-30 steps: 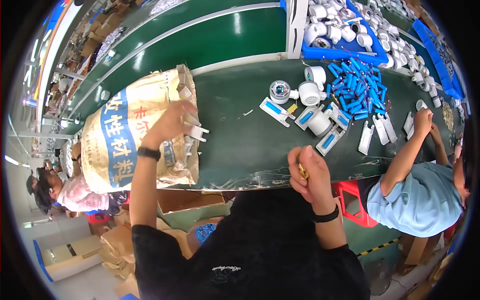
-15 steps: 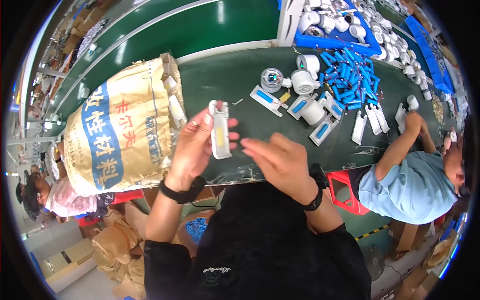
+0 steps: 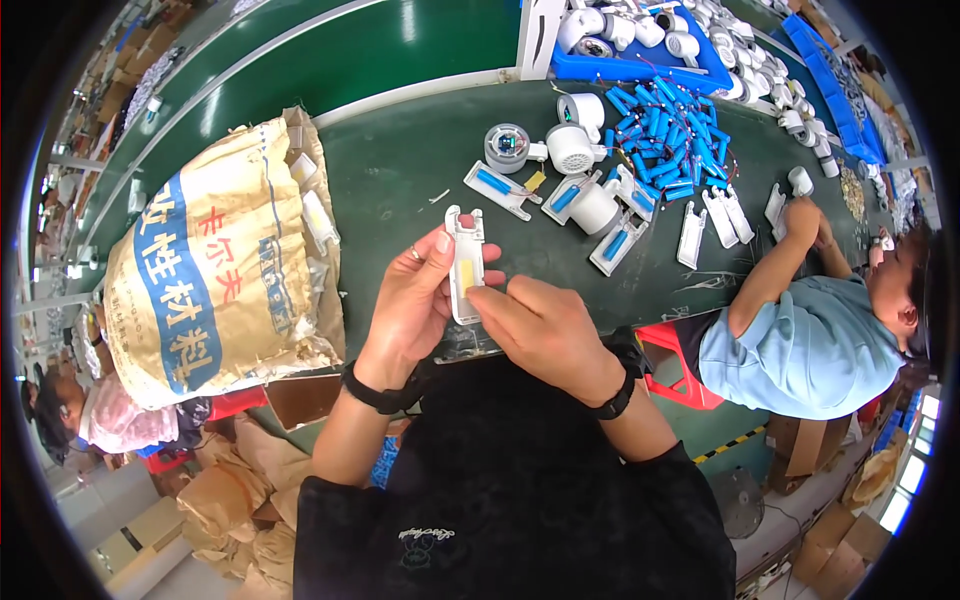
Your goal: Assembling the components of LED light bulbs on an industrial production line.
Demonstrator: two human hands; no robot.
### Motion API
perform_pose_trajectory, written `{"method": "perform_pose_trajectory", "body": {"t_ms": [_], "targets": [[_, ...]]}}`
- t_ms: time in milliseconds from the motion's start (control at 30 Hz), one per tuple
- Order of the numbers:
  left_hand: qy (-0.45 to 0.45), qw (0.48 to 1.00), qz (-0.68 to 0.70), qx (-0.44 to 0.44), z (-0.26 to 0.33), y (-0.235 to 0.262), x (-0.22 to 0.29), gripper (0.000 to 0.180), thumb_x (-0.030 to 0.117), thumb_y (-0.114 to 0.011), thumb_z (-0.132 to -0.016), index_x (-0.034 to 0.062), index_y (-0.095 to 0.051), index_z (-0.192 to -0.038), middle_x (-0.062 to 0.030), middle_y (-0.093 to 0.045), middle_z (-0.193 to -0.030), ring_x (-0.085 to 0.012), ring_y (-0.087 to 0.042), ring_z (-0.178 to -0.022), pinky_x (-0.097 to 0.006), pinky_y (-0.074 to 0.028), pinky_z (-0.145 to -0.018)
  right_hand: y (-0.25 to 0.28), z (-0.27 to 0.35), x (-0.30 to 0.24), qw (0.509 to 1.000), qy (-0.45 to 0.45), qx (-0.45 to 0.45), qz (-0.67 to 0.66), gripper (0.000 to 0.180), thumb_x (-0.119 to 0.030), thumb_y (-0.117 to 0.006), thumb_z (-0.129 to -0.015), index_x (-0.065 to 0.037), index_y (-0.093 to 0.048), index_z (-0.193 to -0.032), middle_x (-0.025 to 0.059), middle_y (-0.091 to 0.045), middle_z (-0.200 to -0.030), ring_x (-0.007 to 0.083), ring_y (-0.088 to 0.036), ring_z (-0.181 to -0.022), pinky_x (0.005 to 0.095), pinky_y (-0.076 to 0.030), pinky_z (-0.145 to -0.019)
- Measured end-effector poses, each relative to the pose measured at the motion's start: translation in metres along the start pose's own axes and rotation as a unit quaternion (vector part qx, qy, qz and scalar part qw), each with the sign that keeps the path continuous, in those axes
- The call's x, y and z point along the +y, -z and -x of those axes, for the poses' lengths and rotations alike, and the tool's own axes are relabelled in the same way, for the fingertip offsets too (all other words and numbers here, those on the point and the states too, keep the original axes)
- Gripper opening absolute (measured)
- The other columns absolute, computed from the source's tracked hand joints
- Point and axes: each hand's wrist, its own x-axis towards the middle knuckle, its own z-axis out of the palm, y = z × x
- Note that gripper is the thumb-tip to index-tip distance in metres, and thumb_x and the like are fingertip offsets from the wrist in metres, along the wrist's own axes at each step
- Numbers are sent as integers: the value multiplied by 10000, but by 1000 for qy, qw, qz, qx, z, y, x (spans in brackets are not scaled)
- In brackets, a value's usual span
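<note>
My left hand (image 3: 408,305) grips a narrow white plastic housing (image 3: 461,247) upright over the near part of the table, thumb along its left side. Inside the housing lies a yellow strip (image 3: 467,274). The fingers of my right hand (image 3: 555,332) are drawn together, their tips touching the strip's lower end; whether they pinch anything small is hidden. Beyond my hands, a similar housing with a blue battery cell (image 3: 499,183) lies on the table, beside a small yellow piece (image 3: 536,181) and a round white device head (image 3: 508,147).
A large paper sack (image 3: 190,270) with white parts at its mouth stands on the left. Blue cells (image 3: 665,135) are heaped at the far right, before a blue crate (image 3: 640,68) of white devices. A co-worker in light blue (image 3: 800,345) sits at the right, hands on the table.
My right hand has come left and down to the housing, its fingertips now on the yellow strip. The housing stays in my left hand. The whole view has shifted a little.
</note>
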Motion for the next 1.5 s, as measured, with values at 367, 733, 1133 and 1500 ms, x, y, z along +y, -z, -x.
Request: {"method": "perform_pose_trajectory", "body": {"t_ms": [367,733,1133,1500], "targets": [[20,1000,-5,5,-3,-10,-7,452,361,-550,-1035,42,-554,-1355,-185,-695,-1156,-298,-728,-957,-400,-615,-830,16,5,5,999,0,-34,5,281,-18,-713,-758,-68,-674,-1032,52,-578,-798,219,-632,-649,339,-512,-537],[86,992,-52,-74,-13,-44,-35,456,315,-512,-1062,-18,-525,-1373,-142,-661,-1226,-209,-673,-1087,-358,-570,-922,43,33,32,985,-145,92,-22,136,11,-728,-835,-62,-722,-949,23,-578,-711,139,-595,-536,272,-452,-478],[-116,973,-198,34,-174,-174,-223,452,85,-513,-1004,-63,-446,-1426,-156,-648,-1206,-172,-650,-929,-323,-501,-837,144,144,32,769,-347,414,-342,74,-40,-561,-991,12,-601,-1025,-38,-434,-639,43,-323,-475,219,-383,-394],[-327,832,-446,-50,-56,-92,-130,422,-32,-543,-950,15,-558,-1369,-185,-556,-1426,-284,-561,-1297,-365,-438,-1063,100,92,45,610,-280,217,-709,215,-266,-486,-883,-108,-401,-765,3,-353,-757,124,-386,-606,321,-428,-497]]}}
